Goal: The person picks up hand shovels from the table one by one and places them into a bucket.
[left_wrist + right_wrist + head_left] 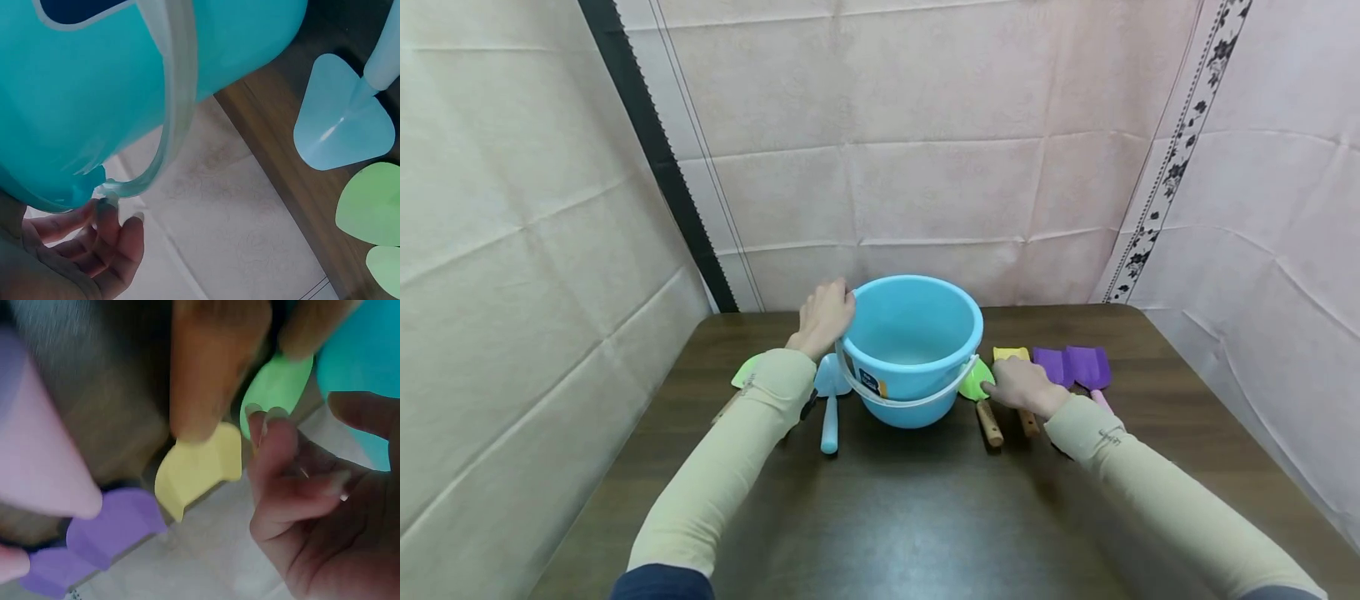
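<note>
Counting 3 cloth walls [925, 150], 1 dark wood table [887, 500], 2 cream sleeves [700, 475], and 1 blue bucket [898, 379] mid-frame, mouth up, with 1 pale handle [917, 402] hung across its front. Also counting 3 green shovels [976, 379], 2 purple shovels [1088, 367], 1 yellow shovel [1011, 353], 1 blue shovel [831, 379]. See 2 green and the blue left of centre, the rest right.

Got left hand [826, 317] in from lower left, fingers curled, pinching the bucket's left rim by the handle joint. Got right hand [1021, 387] in from lower right, over the yellow shovel; grip slack, thumb spread from loosely bent fingers. Can't tell if touching it.

Showing creased cloth left, back, right; black stripe [658, 158] upper left, floral border [1180, 154] upper right. Seeing soft glare on the tabletop, bottom centre.
</note>
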A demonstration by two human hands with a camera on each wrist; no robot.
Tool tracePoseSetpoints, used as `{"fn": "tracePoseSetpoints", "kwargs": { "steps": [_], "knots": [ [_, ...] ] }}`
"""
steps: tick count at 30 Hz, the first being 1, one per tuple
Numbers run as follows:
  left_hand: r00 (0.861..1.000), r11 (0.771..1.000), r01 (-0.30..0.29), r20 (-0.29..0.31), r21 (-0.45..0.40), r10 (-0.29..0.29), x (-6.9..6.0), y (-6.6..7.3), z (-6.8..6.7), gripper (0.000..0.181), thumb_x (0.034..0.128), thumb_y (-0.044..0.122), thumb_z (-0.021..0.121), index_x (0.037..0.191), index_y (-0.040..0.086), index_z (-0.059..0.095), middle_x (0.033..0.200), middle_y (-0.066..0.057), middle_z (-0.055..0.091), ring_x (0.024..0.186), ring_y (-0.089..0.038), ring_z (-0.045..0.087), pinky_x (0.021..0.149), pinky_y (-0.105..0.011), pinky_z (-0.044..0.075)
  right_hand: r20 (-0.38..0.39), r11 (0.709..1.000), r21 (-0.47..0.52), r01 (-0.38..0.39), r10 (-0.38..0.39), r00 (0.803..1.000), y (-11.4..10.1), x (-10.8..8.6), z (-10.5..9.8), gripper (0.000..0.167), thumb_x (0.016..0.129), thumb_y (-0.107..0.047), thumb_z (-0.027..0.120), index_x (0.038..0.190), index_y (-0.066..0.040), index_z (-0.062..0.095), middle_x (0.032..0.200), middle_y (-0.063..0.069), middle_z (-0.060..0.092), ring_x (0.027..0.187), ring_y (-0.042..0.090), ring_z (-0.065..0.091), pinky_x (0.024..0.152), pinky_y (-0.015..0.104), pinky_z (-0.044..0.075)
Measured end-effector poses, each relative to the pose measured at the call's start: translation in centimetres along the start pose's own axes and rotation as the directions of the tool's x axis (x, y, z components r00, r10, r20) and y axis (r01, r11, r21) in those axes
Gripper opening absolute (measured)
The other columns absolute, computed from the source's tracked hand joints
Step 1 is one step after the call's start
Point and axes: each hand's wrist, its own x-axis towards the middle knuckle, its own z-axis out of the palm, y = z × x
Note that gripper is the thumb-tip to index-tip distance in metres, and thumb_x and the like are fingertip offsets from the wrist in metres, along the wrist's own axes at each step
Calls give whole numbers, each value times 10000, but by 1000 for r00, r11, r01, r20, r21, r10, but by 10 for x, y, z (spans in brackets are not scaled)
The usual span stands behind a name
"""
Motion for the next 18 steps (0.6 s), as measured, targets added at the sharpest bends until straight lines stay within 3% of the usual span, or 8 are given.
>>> {"fn": "tracePoseSetpoints", "kwargs": {
  "steps": [8, 18],
  "knots": [
    [1000, 1000, 2, 12, 0, -2, -2, 3, 1, 216, 1023, 231, 388, 996, 99, 557, 826, -85, 580, 692, -253, 553, 580, -345, 421, 89, 997, -57, -54, 59, 994, -10, -4, 16, 336, 938, -349, 569, 722, -92, 565, 669, 62, 504, 629, 206, 473, 536, 354, 389],
    [1000, 1000, -4, 10, 1, 4, -3, 4, 3, 236, 1031, 229, 385, 1076, 82, 565, 877, -92, 597, 719, -259, 570, 605, -352, 440, 66, 999, -49, -24, 27, 997, -14, -4, 33, 422, 930, -361, 557, 581, -125, 575, 596, 44, 528, 596, 202, 511, 493, 351, 409]
  ]
}}
